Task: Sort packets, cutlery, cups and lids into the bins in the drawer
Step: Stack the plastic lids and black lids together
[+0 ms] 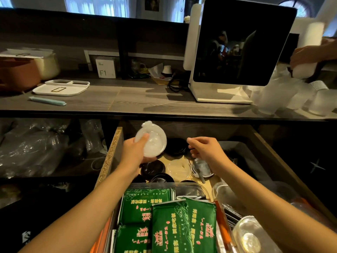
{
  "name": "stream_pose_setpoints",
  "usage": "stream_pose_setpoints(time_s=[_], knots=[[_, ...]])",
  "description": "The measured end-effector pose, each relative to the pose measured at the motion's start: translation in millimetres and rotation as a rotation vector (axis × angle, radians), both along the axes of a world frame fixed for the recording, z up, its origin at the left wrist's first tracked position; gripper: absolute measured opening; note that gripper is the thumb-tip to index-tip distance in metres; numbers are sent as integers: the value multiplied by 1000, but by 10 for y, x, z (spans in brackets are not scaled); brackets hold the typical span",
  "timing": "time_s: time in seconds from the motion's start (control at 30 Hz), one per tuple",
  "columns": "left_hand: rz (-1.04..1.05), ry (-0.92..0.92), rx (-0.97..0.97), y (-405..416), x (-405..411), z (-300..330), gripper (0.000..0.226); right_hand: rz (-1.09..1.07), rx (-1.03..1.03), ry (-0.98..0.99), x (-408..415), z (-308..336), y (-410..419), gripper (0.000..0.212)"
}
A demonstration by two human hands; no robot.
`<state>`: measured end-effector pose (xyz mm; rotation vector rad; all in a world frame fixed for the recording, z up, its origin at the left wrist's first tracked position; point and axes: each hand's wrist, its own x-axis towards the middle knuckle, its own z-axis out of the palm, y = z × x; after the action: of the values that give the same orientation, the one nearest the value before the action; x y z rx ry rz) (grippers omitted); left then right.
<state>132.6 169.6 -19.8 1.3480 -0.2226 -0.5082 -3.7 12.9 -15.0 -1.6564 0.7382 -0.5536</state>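
Several green packets [164, 221] already binned; our left hand [135, 152] grips a white lid [152, 141] above the drawer [109, 157], right hand [204, 148] half-curled, hold unclear. Black lids [155, 168] still loose.

Two hands are seen over the open drawer [284, 157]: the left hand [135, 152] and the right hand [204, 149]. One white lid [155, 143] is held up. At least four black lids [152, 168] are counted at the back of the drawer, though some are partly hidden. Four green packets [182, 227] are seen in the front bin. On the worktop [127, 99], one screen [240, 44], one white tray [62, 88] and one white box [105, 67] are counted. The clear cups [284, 95] at the right are too blurred to be counted.
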Motion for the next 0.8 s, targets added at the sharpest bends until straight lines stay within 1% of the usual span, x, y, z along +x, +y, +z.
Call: stream_pose_setpoints(time_s=[0.1,0.17,0.23,0.3,0.43,0.53,0.63,0.7,0.8], knots=[[65,72,-31,24,97,-30,19,56,-170,261,183,-80,-234,21],[54,148,-46,24,110,-65,22,184,-397,462,308,-161,-382,26],[16,234,-72,17,115,-89,22,339,-601,606,418,-251,-472,36],[-6,261,-67,7,123,-103,22,423,-672,692,504,-380,-524,44],[-10,297,-74,-20,136,-128,22,436,-737,822,604,-687,-602,40],[-31,304,-67,-42,117,-124,19,405,-725,820,613,-785,-606,36],[-53,277,-54,-48,96,-114,15,392,-766,766,579,-665,-570,29],[-71,239,-44,-40,84,-112,9,328,-757,621,520,-469,-534,25],[-105,186,-36,-23,51,-96,6,136,-646,321,380,-82,-450,22]])
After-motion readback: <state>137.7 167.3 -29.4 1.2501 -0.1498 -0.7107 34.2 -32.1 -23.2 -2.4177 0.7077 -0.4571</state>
